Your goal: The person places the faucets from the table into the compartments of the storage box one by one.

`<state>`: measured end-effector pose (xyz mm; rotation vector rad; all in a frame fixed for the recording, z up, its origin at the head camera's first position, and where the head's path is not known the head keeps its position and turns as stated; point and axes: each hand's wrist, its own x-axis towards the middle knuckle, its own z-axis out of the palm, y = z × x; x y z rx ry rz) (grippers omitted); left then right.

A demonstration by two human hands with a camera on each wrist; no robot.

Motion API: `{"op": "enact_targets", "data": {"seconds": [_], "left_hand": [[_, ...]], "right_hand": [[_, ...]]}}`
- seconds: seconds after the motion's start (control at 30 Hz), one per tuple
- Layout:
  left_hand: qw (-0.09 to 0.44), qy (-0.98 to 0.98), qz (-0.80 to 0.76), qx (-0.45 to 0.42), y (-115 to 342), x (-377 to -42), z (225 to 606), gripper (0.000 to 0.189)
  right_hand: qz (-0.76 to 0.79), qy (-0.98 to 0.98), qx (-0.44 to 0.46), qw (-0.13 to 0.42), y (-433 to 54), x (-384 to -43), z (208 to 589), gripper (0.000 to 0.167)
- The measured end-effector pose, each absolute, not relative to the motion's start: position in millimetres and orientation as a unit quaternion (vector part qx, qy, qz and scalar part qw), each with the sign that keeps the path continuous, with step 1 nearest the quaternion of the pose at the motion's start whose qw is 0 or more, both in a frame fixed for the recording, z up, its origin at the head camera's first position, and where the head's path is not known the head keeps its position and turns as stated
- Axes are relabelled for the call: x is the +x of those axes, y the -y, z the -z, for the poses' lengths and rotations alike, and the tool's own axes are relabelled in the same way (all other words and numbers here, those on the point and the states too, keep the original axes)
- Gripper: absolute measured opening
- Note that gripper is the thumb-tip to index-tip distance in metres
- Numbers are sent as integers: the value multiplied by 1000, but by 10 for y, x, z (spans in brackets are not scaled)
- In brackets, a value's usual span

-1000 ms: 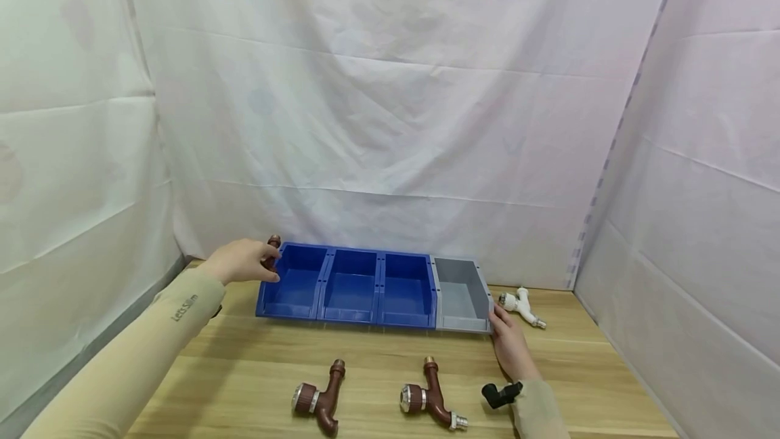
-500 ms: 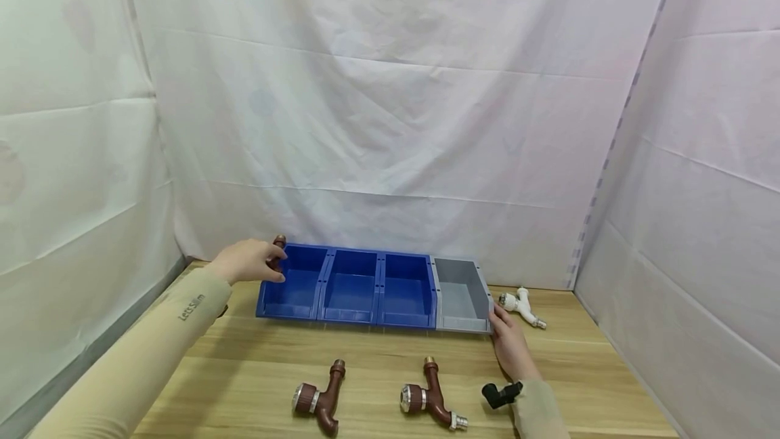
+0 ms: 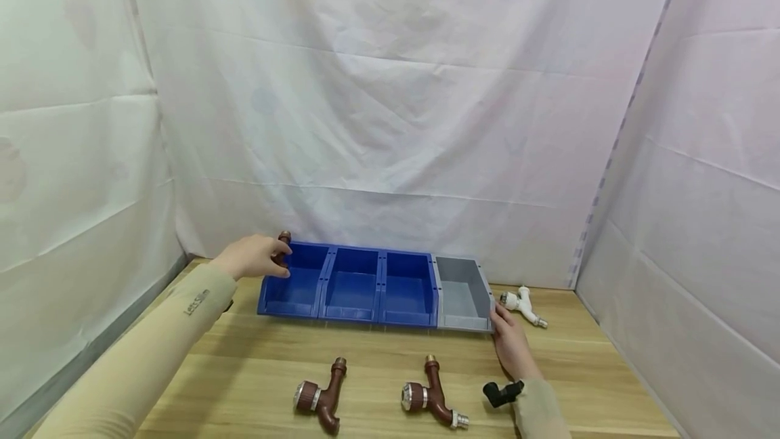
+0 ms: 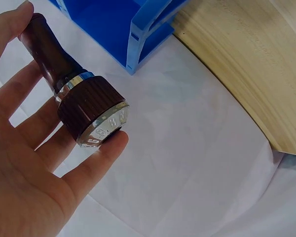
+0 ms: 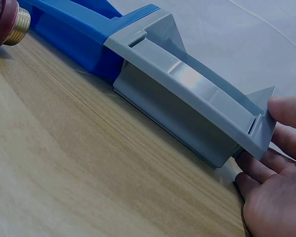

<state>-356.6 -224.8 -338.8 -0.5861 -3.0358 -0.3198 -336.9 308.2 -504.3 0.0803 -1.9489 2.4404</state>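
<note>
Revealing a knob point(image 4: 91, 101) and cap point(image 4: 102, 129) hidden in the head view, the left wrist view places the tap point(image 4: 49, 52) at upper left. Spread wide, the left hand point(image 4: 37, 163) holds it between thumb and fingers. The right hand point(image 5: 281, 182) pinches the grey bin point(image 5: 172, 106). Wooden table point(image 3: 372, 385), bottom of the head frame; white cloth point(image 3: 365, 100) behind.

The wooden table point(image 3: 378, 379) bears a grey bin point(image 3: 466, 322), with three blue bins point(image 3: 349, 313) joined in a row to its left. Near the grey bin's right side lies a white tap point(image 3: 524, 303). In front of it lies a brown tap point(image 3: 435, 400), slightly left; a second brown tap point(image 3: 330, 401) lies farther left.
</note>
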Motion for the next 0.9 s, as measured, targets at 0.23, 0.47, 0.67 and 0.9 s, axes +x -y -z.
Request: {"op": "enact_targets", "data": {"seconds": [0.23, 0.47, 0.67, 0.9], "left_hand": [[14, 974, 113, -194, 2237, -3586, 3387, 59], [15, 975, 107, -196, 2198, -3582, 3374, 58], [10, 975, 108, -194, 2162, -3588, 3399, 58], [7, 976, 105, -192, 2118, -3617, 3425, 58]], "right_hand": [[-785, 618, 27, 8, -3080, -3374, 5038, 62], [-785, 619, 21, 7, -3067, -3356, 5029, 61], [-782, 623, 18, 11, -3064, -3347, 5033, 60], [-784, 620, 27, 6, -3062, -3336, 5033, 61]]}}
